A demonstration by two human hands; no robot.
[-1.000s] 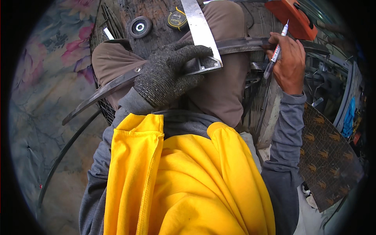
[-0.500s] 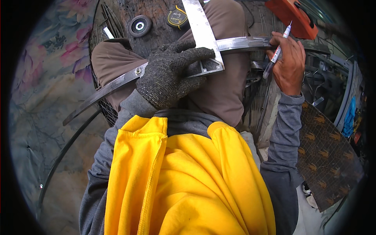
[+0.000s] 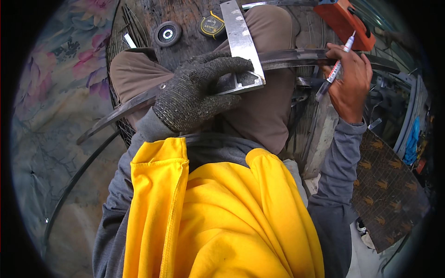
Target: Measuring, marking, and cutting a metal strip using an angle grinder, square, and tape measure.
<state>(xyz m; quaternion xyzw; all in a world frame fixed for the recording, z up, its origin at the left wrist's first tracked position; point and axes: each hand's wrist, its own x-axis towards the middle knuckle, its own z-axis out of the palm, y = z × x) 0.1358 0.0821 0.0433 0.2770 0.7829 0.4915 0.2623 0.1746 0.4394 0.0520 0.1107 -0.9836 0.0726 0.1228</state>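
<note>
My left hand (image 3: 187, 95), in a dark knit glove, is closed around the stock of a metal try square (image 3: 242, 39). The square lies across a long, curved flat metal bar (image 3: 289, 58) that rests over my thighs. A small hole shows in the bar beside the glove. My bare right hand (image 3: 350, 90) has a white marker pen (image 3: 334, 69) between its fingers, the tip pointing up and away. The bar runs on past this hand, close by its fingertips; whether they also grip it I cannot tell.
On the dark wooden board ahead lie an abrasive disc (image 3: 167, 34) and a tape measure (image 3: 212, 25). An orange tool case (image 3: 347, 25) is at the far right. Metal scraps and a patterned brown sheet (image 3: 389, 190) are to the right; a floral mat (image 3: 55, 106) covers the left.
The bar has turned, so its upper face looks dark instead of shiny. My right hand has moved slightly right and nearer with the marker. My left hand keeps hold of the square.
</note>
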